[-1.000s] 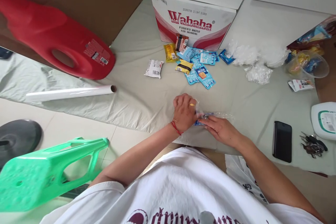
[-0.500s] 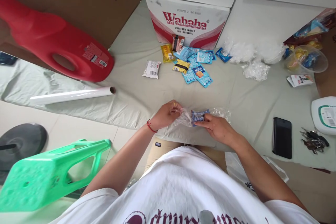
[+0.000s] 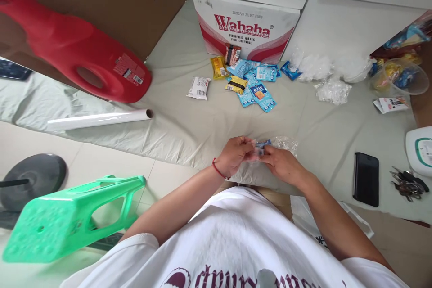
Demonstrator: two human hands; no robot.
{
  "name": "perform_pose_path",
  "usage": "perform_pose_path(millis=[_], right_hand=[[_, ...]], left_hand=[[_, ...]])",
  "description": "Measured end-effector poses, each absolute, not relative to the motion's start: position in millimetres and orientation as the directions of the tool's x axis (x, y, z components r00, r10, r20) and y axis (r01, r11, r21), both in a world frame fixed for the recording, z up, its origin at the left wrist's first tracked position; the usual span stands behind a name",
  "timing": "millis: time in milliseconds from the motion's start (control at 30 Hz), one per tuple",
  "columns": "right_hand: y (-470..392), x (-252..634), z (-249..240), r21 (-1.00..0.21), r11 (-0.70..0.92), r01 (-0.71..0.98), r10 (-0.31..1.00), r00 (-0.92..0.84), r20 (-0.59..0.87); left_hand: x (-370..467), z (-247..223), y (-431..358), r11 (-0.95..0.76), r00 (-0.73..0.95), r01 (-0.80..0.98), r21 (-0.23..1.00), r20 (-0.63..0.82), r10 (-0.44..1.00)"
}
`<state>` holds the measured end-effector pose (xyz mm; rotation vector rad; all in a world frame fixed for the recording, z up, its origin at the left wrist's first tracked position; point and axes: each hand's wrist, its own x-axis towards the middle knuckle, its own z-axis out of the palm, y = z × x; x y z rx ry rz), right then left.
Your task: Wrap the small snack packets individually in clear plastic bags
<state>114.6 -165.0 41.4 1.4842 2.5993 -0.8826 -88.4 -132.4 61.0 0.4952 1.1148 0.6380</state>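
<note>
My left hand (image 3: 235,156) pinches clear plastic wrap (image 3: 254,160) at the table's near edge, with its fingertips close to those of my right hand. My right hand (image 3: 284,163) is closed on a small blue snack packet (image 3: 263,143), partly covered by the fingers and the wrap. More crumpled clear plastic (image 3: 286,143) lies just beyond the right knuckles. Farther back is a pile of light-blue snack packets (image 3: 263,96), together with yellow packets (image 3: 236,84) and a brown-red one (image 3: 232,54). One white packet (image 3: 199,88) lies apart to the left.
A Wahaha carton (image 3: 246,27) stands behind the packets. To the left are a red jug (image 3: 101,58), a white roll (image 3: 101,119) and a green stool (image 3: 67,220). On the right lie crumpled plastic wads (image 3: 334,90), a clear tub (image 3: 418,78), a phone (image 3: 366,179) and keys (image 3: 409,184).
My left hand has moved right, bringing the stretched plastic against the blue packet, so both hands now nearly meet. My right hand stays in about the same place. The view has shifted slightly.
</note>
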Motion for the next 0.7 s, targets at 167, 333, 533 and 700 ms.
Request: perform_pose_path(millis=[167,333,533,700], right_hand=[[-168,119,39,-0.641,0.383,0.665,0.790,-0.596,-0.146],[-179,140,55,-0.847,0.311,0.430,0.729,-0.680,-0.078],[-174,172,48,-0.803,-0.031,0.595,0.998,0.066,0.010],[-175,183,15,-0.523,-0.164,0.836,0.985,0.106,-0.139]], left_hand=[[-71,51,-142,0.612,0.264,-0.170,0.772,-0.563,0.783],[-67,43,-143,0.093,0.260,0.472,0.877,-0.240,0.935],[-51,45,-144,-0.169,0.274,0.817,0.551,-0.113,0.955],[-45,43,-146,-0.207,0.277,0.849,0.485,-0.075,0.958]])
